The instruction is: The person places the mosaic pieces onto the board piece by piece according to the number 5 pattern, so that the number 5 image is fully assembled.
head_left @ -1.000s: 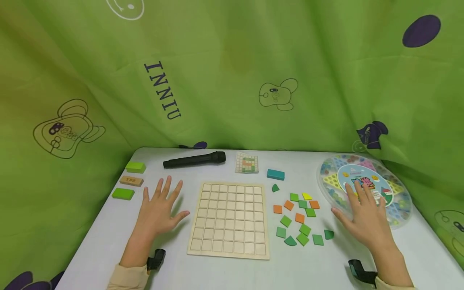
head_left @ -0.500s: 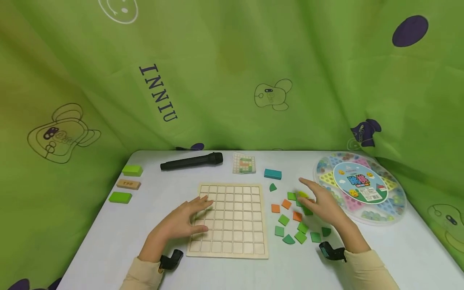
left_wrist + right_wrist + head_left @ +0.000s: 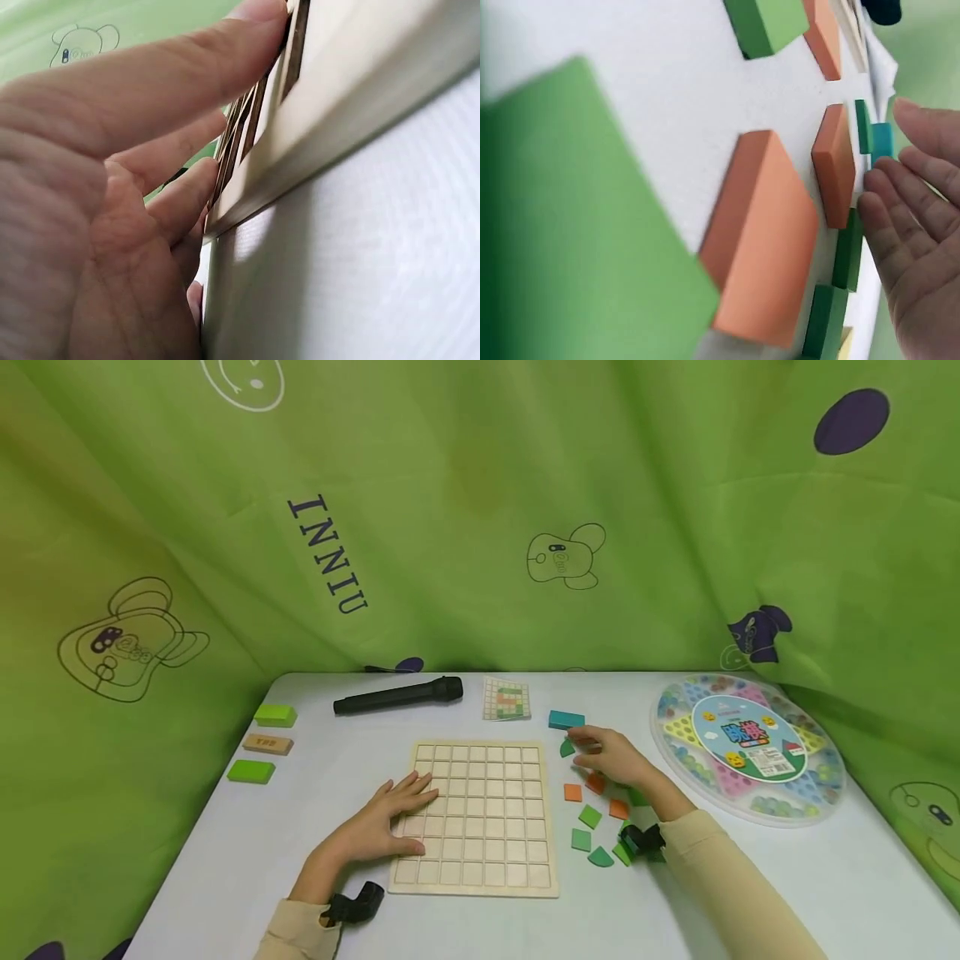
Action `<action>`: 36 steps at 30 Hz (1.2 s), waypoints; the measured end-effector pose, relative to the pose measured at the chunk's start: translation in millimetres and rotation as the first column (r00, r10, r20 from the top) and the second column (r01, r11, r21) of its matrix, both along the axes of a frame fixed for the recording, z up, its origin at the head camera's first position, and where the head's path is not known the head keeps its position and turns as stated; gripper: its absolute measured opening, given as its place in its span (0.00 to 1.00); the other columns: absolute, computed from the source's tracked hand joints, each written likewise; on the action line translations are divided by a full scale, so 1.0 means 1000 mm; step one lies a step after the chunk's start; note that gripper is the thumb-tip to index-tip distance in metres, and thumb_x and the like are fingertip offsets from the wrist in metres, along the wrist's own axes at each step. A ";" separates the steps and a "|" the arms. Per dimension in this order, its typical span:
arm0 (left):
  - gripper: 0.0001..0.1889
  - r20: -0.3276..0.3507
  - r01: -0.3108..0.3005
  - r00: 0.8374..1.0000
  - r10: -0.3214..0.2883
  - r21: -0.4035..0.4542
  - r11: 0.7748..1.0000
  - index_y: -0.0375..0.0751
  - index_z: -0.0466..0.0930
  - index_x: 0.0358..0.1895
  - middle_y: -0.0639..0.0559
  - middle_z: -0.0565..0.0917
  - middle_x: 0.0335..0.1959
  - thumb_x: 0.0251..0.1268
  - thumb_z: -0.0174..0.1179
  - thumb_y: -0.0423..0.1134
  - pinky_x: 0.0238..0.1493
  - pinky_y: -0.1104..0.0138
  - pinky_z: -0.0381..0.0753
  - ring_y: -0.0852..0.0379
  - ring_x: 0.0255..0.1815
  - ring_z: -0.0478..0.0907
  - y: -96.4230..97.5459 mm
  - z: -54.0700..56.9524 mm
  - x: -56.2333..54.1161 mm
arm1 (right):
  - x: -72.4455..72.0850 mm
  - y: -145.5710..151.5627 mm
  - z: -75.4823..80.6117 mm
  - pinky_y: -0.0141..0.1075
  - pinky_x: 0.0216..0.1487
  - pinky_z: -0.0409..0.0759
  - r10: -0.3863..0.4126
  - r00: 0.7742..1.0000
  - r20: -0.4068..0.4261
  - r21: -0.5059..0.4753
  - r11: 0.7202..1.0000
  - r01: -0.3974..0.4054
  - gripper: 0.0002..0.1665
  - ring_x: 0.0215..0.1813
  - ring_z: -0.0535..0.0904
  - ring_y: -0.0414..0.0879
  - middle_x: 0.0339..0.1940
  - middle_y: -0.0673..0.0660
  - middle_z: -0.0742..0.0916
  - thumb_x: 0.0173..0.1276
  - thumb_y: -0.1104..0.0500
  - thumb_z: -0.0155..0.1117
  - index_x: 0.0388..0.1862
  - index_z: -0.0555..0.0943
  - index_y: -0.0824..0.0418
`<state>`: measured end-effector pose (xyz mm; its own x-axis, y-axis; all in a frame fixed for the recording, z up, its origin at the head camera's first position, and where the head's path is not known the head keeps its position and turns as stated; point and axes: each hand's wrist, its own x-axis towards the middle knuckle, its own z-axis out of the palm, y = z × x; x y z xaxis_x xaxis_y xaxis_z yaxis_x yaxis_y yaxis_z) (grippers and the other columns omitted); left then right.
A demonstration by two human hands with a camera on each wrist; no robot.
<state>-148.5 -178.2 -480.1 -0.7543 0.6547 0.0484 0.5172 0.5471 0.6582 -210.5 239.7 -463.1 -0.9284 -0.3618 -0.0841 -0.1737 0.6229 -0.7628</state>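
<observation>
Versus the half-second-ago head frame, the right hand is now farther left and up, over by the dark green quarter-round piece next to the blue block; before, it was above the right part of the tile cluster. Left hand is about where it was, on the left edge of the wooden board; one second ago it was spread beside the board, with the right one over the round game box. Left grip: wide open, fingers apart, thumb and fingertips lying on the board, nothing grasped. Right grip: loosely open, fingers slightly bent, clear gap between thumb and index, no piece held; the tips are just beside the quarter-round, can't tell if touching. Board is flat on the white table, mid-table, pale wood, square grid of shallow cells, raised thin dividers. Pieces lie to its right: orange square tile, bright green tile, another quarter-round toward the near side, others partly hidden under the right arm. Right wrist view shows them as thick, solid-coloured slabs. Pattern card is beyond the board.
</observation>
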 end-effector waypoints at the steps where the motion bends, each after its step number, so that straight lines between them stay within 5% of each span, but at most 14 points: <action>1: 0.43 0.007 -0.005 1.000 0.005 0.004 1.000 0.41 0.65 0.69 0.41 0.56 0.75 0.50 0.69 0.53 0.70 0.36 0.39 0.38 0.76 0.46 0.000 -0.001 0.000 | -0.002 -0.001 0.000 0.51 0.58 0.77 0.001 1.000 0.001 0.004 1.000 -0.001 0.30 0.62 0.73 0.64 0.63 0.66 0.76 0.67 0.61 0.60 0.67 0.68 0.66; 18: 0.42 -0.022 -0.013 1.000 0.013 0.006 1.000 0.43 0.65 0.69 0.43 0.57 0.74 0.50 0.68 0.55 0.70 0.38 0.40 0.39 0.76 0.48 -0.003 -0.003 0.001 | -0.012 -0.015 -0.008 0.49 0.51 0.79 -0.035 0.988 -0.148 0.138 0.989 0.056 0.13 0.49 0.77 0.55 0.44 0.58 0.79 0.63 0.67 0.63 0.47 0.82 0.62; 36: 0.42 0.011 -0.017 1.000 0.017 0.005 1.000 0.42 0.65 0.69 0.44 0.56 0.75 0.50 0.68 0.53 0.71 0.39 0.37 0.41 0.77 0.46 -0.003 -0.001 0.002 | 0.000 -0.042 0.001 0.46 0.54 0.80 -0.136 0.986 -0.094 -0.024 0.991 0.134 0.18 0.52 0.80 0.55 0.48 0.59 0.82 0.64 0.59 0.66 0.52 0.80 0.62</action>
<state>-146.6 -181.2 -481.3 -0.7657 0.6417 0.0436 0.5007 0.5521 0.6667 -210.2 197.9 -461.7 -0.9724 -0.2331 0.0123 -0.1612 0.6325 -0.7576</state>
